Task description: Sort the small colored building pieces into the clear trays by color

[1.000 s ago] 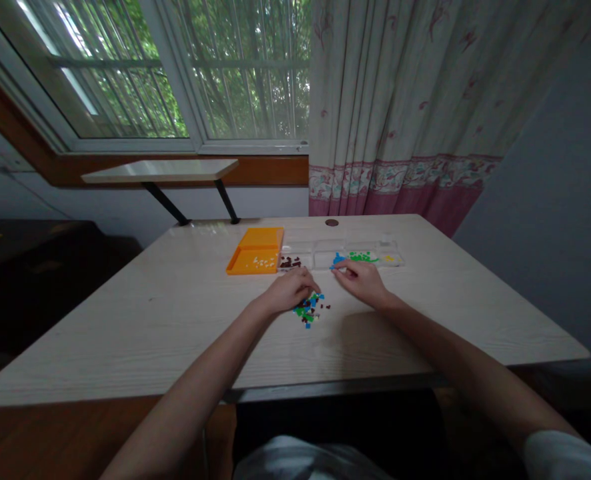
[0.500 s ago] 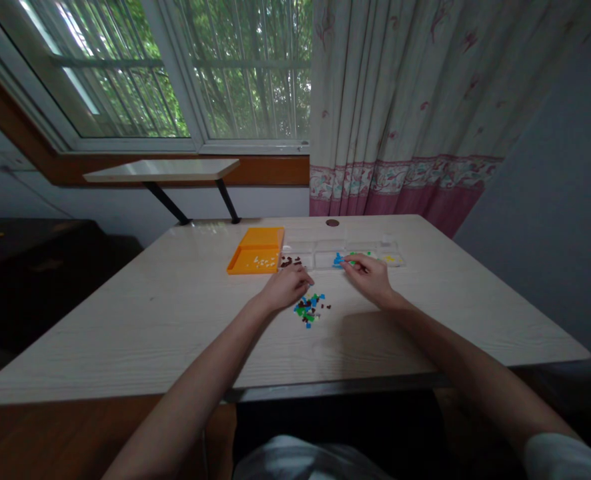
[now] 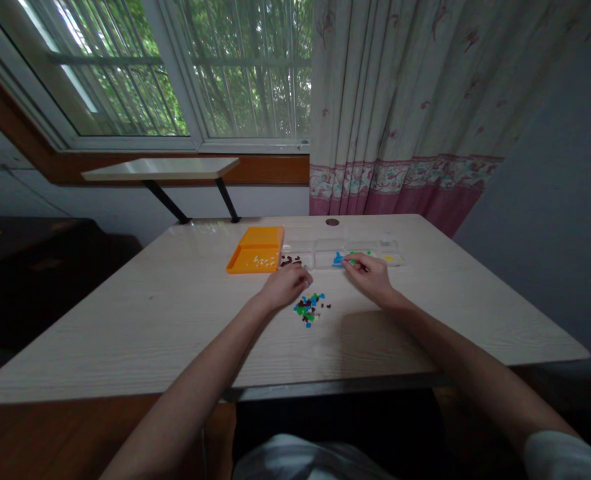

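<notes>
My right hand [image 3: 373,277] is closed in a pinch over a clear compartment box, its fingertips at the small blue plastic pieces [image 3: 337,259]; a blue piece seems to be between them. My left hand [image 3: 286,285] rests on the table with its fingers curled together, a bluish speck showing at the tips, too small to name. Just in front of it lies a mixed pile [image 3: 307,309] of small blue, green and dark brown pieces. Brown pieces [image 3: 290,261] sit in one compartment of the clear box [image 3: 323,261], partly behind my left hand.
An open orange case [image 3: 258,237] with small white pieces [image 3: 263,261] stands left of the clear box. Yellow pieces [image 3: 390,259] and green pieces [image 3: 368,253] lie in the right compartments. A raised shelf [image 3: 175,169] stands at the table's back left, before the window.
My left fingers have curled in slightly towards the palm. My right hand stays in place at the blue pieces, and the pile looks the same.
</notes>
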### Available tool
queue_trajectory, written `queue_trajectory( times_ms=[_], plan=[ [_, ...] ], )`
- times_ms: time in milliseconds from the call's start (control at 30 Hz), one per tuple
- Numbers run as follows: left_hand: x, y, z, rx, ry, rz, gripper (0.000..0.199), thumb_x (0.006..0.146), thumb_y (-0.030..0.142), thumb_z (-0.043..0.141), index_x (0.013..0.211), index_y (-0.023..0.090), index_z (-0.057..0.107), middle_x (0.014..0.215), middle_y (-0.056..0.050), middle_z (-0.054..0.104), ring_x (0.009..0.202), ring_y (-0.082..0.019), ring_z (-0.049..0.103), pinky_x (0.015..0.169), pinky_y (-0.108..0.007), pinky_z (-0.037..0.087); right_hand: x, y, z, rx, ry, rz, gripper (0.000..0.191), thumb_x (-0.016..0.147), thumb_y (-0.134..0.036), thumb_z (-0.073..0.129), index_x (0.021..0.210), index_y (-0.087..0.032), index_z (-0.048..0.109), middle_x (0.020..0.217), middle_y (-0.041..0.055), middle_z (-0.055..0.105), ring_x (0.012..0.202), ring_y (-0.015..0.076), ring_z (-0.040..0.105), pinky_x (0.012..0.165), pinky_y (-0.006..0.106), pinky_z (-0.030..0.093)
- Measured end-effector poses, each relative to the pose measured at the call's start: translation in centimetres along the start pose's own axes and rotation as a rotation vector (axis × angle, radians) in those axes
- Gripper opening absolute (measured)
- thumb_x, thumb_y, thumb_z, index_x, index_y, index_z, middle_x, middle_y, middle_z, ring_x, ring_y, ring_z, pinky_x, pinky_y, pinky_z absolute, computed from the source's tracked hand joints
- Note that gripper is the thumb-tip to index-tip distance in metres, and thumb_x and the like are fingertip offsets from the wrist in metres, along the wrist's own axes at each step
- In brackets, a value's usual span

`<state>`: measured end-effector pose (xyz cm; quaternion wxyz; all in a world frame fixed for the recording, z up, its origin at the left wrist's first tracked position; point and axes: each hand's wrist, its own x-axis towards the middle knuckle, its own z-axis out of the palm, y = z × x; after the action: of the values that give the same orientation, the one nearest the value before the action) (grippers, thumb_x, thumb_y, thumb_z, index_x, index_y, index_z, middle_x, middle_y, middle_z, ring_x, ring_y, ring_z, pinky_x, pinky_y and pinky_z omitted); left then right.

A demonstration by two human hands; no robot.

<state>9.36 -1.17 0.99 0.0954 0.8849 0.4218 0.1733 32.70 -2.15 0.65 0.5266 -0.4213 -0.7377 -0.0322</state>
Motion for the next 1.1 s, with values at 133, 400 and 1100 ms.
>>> queue_trajectory(
  times_ms=[133,400,1100],
  plan=[
    [0.0,-0.1,0.0,0.003,0.006,-0.046,0.015,0.077,0.027,0.055,0.086,0.018,0.063,0.084,-0.005,0.058,0.082,-0.017,0.054,0.071,-0.025,0.042,-0.1,0.1,0.0,-0.011,-0.019,0.022,0.022,0.078,-0.036,0.055,0.077,-0.017,0.068,0.05,-0.0017,0.053,0.046,0.0082,0.046,0.049,0.019,0.037],
    [-0.1,0.2,-0.1,0.004,-0.025,-0.046,0.014,0.079,0.024,0.051,0.08,0.018,0.062,0.083,-0.005,0.058,0.076,-0.016,0.055,0.066,-0.024,0.041,0.7,1.6,0.3,-0.217,-0.158,0.237,0.026,0.079,-0.041,0.051,0.083,-0.021,0.067,0.051,-0.0022,0.056,0.047,0.0104,0.049,0.048,0.021,0.032],
    [0.3,1.9,0.9,-0.481,0.076,-0.058,0.027,0.083,0.031,0.041,0.079,0.011,0.059,0.073,-0.004,0.055,0.07,-0.013,0.049,0.062,-0.023,0.04,-1.1,-1.7,1.6,-0.132,-0.465,-0.095,0.02,0.082,-0.033,0.051,0.091,-0.024,0.067,0.058,-0.0017,0.063,0.054,0.0098,0.055,0.057,0.019,0.035]
  ],
)
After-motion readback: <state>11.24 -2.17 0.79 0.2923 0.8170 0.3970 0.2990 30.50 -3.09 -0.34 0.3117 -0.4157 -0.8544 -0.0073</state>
